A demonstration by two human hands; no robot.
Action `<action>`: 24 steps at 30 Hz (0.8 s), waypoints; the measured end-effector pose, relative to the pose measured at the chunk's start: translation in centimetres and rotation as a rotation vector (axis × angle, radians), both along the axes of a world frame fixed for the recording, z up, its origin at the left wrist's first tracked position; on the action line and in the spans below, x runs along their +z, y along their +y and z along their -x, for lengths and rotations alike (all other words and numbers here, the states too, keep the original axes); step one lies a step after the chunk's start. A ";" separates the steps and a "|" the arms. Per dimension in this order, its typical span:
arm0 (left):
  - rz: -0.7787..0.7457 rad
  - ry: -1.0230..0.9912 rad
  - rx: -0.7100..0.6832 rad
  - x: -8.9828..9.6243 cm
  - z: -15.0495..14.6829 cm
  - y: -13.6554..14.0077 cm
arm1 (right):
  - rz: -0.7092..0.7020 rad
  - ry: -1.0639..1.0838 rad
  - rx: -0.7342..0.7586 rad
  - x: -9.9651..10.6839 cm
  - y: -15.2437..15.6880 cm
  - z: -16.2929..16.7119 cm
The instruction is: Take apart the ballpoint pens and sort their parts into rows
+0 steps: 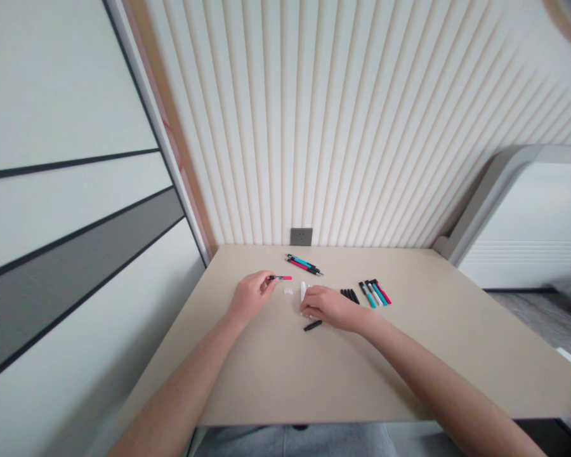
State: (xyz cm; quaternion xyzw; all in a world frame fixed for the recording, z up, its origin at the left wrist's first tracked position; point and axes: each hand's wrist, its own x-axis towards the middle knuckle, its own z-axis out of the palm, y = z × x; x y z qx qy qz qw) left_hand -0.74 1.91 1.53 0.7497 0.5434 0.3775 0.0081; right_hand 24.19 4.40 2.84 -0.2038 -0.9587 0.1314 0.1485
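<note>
My left hand (pixel 250 293) pinches a pink and black pen part (pixel 285 277), its pink end pointing right. Thumb and fingers of my right hand (pixel 330 306) are drawn together at the near end of some thin white sticks (pixel 303 289), which look like refills. Whatever those fingertips grip is too small to make out. Between the hands lie small whitish pieces (pixel 288 291). A black pen barrel (pixel 313 325) rests just below my right fingers. Several black barrels (pixel 350 296) lie in a row, partly behind my right hand.
Right of the black row are several pen parts (pixel 375 293) in teal, white and pink with black ends. Whole-looking pens (pixel 304 264) lie toward the back of the beige table (pixel 266 381). Behind stands a ribbed wall with a dark socket (pixel 301 237); a white cabinet (pixel 52 254) flanks the left.
</note>
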 end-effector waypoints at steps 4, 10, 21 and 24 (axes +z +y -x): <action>-0.004 0.014 0.037 0.0 0.1 0.0 | -0.091 -0.035 -0.088 -0.4 2.1 0.6; -0.011 0.022 0.057 0.0 0.3 0.1 | -0.345 -0.171 -0.044 -1.1 4.5 2.8; -0.033 0.036 0.050 0.0 0.3 0.1 | -0.413 -0.216 0.055 -1.8 5.4 3.5; -0.025 0.039 0.050 0.0 0.3 0.1 | -0.367 -0.169 0.025 -1.9 5.3 3.4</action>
